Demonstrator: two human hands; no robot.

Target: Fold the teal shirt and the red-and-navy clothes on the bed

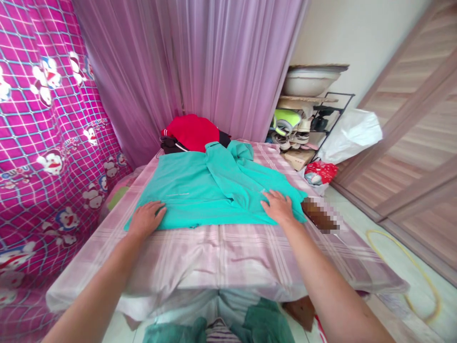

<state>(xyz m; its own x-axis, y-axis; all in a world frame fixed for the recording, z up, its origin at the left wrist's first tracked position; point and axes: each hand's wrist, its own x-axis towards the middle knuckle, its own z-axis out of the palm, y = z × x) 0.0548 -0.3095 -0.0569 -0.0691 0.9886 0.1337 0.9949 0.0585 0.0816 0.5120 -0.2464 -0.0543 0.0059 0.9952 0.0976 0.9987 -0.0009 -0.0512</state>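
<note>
A turquoise long-sleeved garment [182,174] lies spread on the table, one sleeve folded across its body. My left hand [147,216] rests flat on its near left corner, fingers stretched out. On the right part of the garment, close to the folded sleeve, my right hand [278,206] lies with its fingers spread. Neither hand grips the cloth. The garment's far edge touches a heap of red and black clothes [194,131].
A pink plaid cloth [221,257] covers the table. Right of the garment lies a brown, partly pixelated object [319,214]. Purple curtains [221,62] hang behind, a magenta patterned curtain [46,143] at left. A rack with shoes [296,136] and a wooden wardrobe [410,119] stand at right.
</note>
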